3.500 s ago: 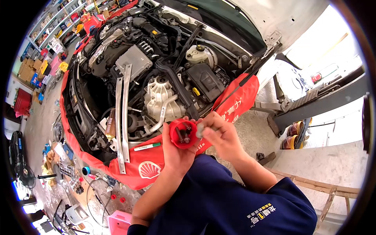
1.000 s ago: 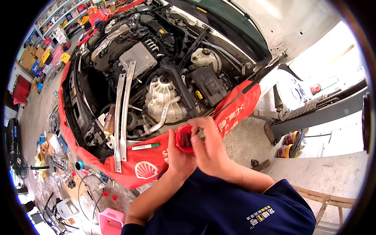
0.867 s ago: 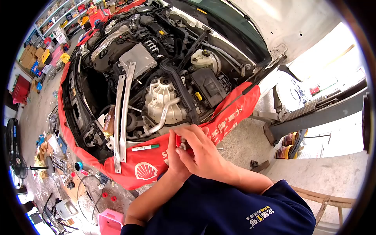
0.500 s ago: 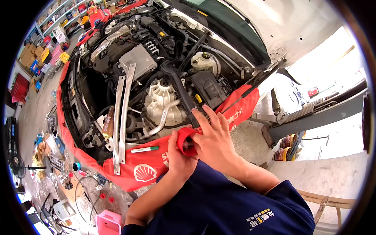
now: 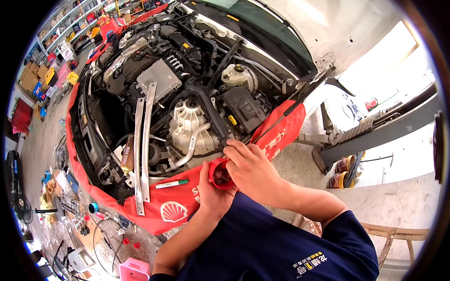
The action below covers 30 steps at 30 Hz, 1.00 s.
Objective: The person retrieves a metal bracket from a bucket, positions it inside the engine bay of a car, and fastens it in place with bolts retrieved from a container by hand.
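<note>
My left hand [image 5: 213,195] is wrapped around a small red cup [image 5: 218,165] with a few small dark pieces inside, too small to name. Just above and to the right of it, my right hand [image 5: 255,171] has its fingers bent together in a pinch. Whatever those fingertips hold, if anything, I cannot make out. They are close to the lower end of a black bar [image 5: 206,105] in the engine bay. To the left of the cup, a white marker with a green cap [image 5: 171,184] lies on the red fender cover [image 5: 154,220].
Two long metal strips [image 5: 145,140] lean across the car's front edge beside a spray can [image 5: 127,154]. The pale metal housing [image 5: 188,124] and black box [image 5: 243,110] sit in the bay. A lift arm [image 5: 375,129] stands right; a pink bin [image 5: 134,270] is on the floor.
My right hand has drawn back from the cup's mouth, and its spread fingers have come together. The cup's opening now shows more. The view has shifted slightly.
</note>
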### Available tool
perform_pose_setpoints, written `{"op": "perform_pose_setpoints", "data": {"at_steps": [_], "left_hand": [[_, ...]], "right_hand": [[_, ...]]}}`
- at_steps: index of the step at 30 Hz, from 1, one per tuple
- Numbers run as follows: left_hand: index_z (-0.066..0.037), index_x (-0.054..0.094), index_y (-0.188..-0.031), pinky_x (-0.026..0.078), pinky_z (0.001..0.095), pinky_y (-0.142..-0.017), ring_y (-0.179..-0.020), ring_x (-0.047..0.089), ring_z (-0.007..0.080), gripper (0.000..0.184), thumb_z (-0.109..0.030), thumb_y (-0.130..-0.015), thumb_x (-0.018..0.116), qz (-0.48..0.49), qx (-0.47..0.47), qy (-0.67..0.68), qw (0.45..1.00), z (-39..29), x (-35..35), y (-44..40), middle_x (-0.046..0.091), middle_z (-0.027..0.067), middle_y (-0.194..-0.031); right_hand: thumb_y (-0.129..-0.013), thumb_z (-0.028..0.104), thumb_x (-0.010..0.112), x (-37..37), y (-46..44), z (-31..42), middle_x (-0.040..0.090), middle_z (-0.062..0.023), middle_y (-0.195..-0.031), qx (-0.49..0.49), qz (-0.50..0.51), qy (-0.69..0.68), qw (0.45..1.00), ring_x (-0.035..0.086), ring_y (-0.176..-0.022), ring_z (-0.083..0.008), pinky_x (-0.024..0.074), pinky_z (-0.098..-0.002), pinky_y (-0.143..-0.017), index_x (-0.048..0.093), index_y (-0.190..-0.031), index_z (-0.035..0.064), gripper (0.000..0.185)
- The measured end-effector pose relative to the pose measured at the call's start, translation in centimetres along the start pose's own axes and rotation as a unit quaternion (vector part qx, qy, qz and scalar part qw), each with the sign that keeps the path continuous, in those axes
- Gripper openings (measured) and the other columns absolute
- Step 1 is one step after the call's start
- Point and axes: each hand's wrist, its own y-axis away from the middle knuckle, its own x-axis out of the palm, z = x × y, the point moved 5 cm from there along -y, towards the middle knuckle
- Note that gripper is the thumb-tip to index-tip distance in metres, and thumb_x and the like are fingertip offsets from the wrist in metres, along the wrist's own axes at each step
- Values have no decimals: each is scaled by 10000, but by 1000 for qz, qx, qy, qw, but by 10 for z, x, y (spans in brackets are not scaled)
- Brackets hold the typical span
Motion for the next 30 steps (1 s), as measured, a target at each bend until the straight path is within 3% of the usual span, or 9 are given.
{"op": "perform_pose_setpoints", "data": {"at_steps": [5,11,13,15,21,23,25,27,30], "left_hand": [[-79,542,-1178,534,378,-837,-1003,606,212,463,-473,-981,399,-16,10,37,999,-3,-3,-2,619,69,-1084],[-57,528,-1165,546,398,-816,-999,609,249,491,-490,-978,390,-7,6,30,1000,-2,-12,-4,614,98,-1100],[-49,534,-1158,523,394,-866,-1056,593,266,515,-504,-975,375,150,-54,43,986,2,0,-4,611,118,-1117],[-47,539,-1150,502,391,-900,-1079,584,271,522,-507,-974,367,62,-31,24,997,7,-1,-6,608,124,-1127],[-38,574,-1129,409,439,-1031,-1119,543,288,522,-504,-955,417,25,-17,3,1000,18,-4,1,614,132,-1100],[-21,572,-1090,452,486,-995,-1063,576,296,478,-462,-941,461,-46,-48,46,997,23,-31,8,610,134,-1076],[-5,581,-1030,470,485,-1000,-1024,598,293,363,-345,-908,550,-84,-7,99,992,6,-70,-1,622,139,-1028],[13,588,-1043,488,455,-987,-1038,597,290,358,-315,-900,581,-85,22,73,994,-7,-78,-2,632,137,-1028],[35,586,-1071,499,424,-978,-1050,597,286,388,-313,-900,591,-82,17,85,993,-6,-76,-3,636,137,-1048]], "right_hand": [[-764,82,644,-16,14,-20,583,-154,-1102,66,-139,-240,959,558,-1088,-246,471,-333,-832,645,-880,-31,162],[-845,-139,468,22,35,-18,596,-92,-1003,237,-72,-826,507,609,-830,-94,509,-251,-708,582,-947,-34,185],[-817,-122,423,27,34,-12,582,-91,-947,215,-69,-835,502,608,-804,-129,493,-285,-687,569,-940,-30,211],[-795,-66,424,17,30,-3,565,-114,-925,39,-35,-668,742,612,-775,-223,474,-342,-670,563,-916,-20,190],[-838,-7,476,21,38,12,592,-156,-753,167,-224,-522,806,604,-715,-292,470,-377,-669,588,-892,8,125],[-857,-2,515,60,94,3,587,-84,-773,191,-513,-454,703,596,-745,-208,480,-346,-687,598,-913,-5,100],[-899,72,521,148,114,-19,592,-60,-819,477,-415,-524,571,582,-795,-199,472,-337,-705,602,-970,7,126],[-924,152,525,289,156,24,605,-53,-882,572,-13,-735,363,580,-846,-170,475,-310,-708,613,-1016,28,177],[-896,112,525,286,168,36,625,-57,-882,605,-97,-741,274,599,-842,-155,485,-298,-697,625,-998,26,167]]}}
